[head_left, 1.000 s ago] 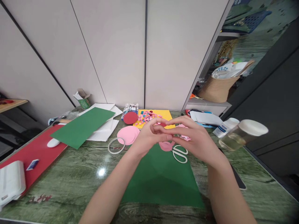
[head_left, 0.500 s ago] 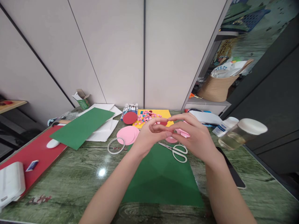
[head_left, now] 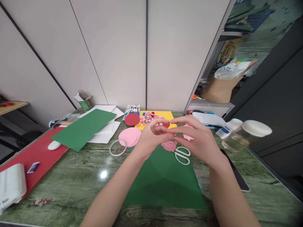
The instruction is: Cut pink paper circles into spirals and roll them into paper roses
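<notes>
My left hand [head_left: 155,134] and my right hand [head_left: 197,138] meet at the fingertips above the table, their fingers curled in a pinch. From under the fingertips a curved piece of pink paper [head_left: 169,146] hangs down; the pinched part is hidden. Behind it, white-handled scissors [head_left: 182,155] lie on a green paper sheet [head_left: 165,183], their blades covered. More pink paper [head_left: 188,132] shows between the right fingers. Pink paper circles [head_left: 127,137] and a white ring [head_left: 111,148] lie left of my left hand.
Pompoms [head_left: 149,117] sit on yellow paper [head_left: 169,114] at the back, beside a red circle [head_left: 132,119]. A second green sheet [head_left: 85,129] lies over white paper at left. A jar [head_left: 236,140], a white bottle [head_left: 229,127] and a phone [head_left: 235,171] are at right.
The curved pink paper beneath my fingertips has shifted left and down, and now covers the scissors' blades. Both hands stay in nearly the same place.
</notes>
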